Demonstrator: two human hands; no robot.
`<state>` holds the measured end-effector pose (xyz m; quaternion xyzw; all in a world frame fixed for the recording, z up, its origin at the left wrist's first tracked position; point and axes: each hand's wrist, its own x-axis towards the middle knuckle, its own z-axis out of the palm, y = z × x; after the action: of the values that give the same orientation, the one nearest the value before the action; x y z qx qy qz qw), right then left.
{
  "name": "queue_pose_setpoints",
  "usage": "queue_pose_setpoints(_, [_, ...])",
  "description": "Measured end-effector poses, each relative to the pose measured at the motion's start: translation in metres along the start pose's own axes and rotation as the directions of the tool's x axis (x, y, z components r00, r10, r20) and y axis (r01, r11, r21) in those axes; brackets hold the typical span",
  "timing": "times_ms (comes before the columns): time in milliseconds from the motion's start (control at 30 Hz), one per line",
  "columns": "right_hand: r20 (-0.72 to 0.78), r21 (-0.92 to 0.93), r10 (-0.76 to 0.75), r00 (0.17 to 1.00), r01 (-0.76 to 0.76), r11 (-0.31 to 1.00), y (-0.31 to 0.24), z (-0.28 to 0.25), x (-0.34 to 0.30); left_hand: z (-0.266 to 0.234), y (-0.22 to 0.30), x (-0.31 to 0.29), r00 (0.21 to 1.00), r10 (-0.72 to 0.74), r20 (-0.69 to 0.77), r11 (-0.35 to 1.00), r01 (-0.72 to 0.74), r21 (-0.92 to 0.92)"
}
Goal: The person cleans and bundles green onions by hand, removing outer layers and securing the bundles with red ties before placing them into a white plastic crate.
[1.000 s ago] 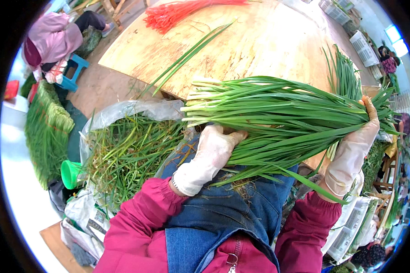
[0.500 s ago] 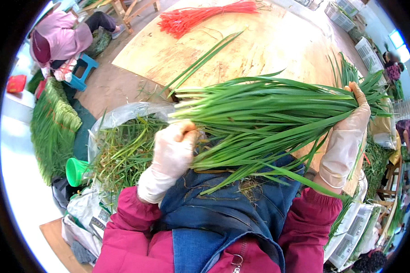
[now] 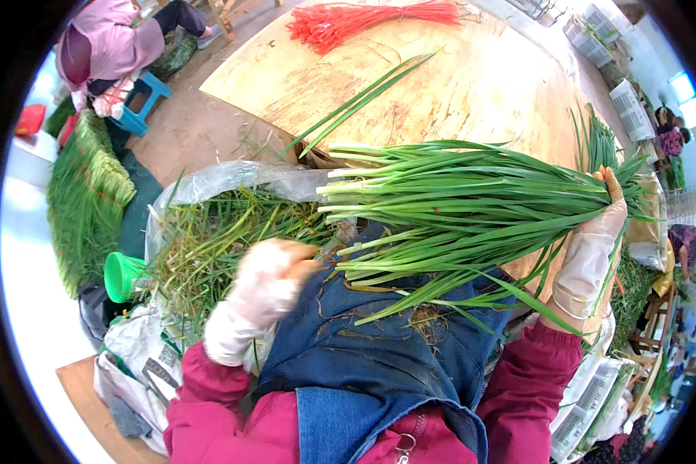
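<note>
A broad bunch of garlic chives (image 3: 472, 189) lies fanned out above my lap, pale stem ends to the left and green leaves to the right. My right hand (image 3: 607, 209), in a thin whitish glove, is closed round the leafy end. My gloved left hand (image 3: 274, 282) is apart from the stems, over the edge of a heap of trimmed leaves (image 3: 216, 247). Motion smears its fingers, so their state is unclear. Bits of dry root and leaf lie on my blue apron (image 3: 348, 340) under the bunch.
Ahead stands a wooden table (image 3: 456, 100) bearing red ties (image 3: 363, 23) and a few loose chive leaves (image 3: 363, 100). Left are a clear plastic bag (image 3: 232, 172) round the waste, a green cup (image 3: 124, 277), stacked chives (image 3: 89, 209) and a person (image 3: 116, 46) by a blue stool (image 3: 141, 104).
My left hand has moved away from the stem ends, down and to the left. The bunch has shifted slightly right and spread, still in my right hand.
</note>
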<state>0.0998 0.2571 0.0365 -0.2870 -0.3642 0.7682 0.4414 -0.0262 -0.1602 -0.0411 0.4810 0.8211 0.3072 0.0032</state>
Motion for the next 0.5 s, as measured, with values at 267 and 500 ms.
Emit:
queue_pose_setpoints(267, [-0.054,-0.008,-0.054,0.997,0.053,0.999,0.002,0.010,-0.018,0.057,0.041,0.080,0.872,-0.269,0.408,0.473,0.489,-0.733])
queue_pose_setpoints(500, [-0.038,-0.055,-0.055,0.998,0.053,0.997,0.001,0.001,-0.021,0.041,0.057,0.080,0.794,-0.344,0.501,-0.216,0.453,-0.865])
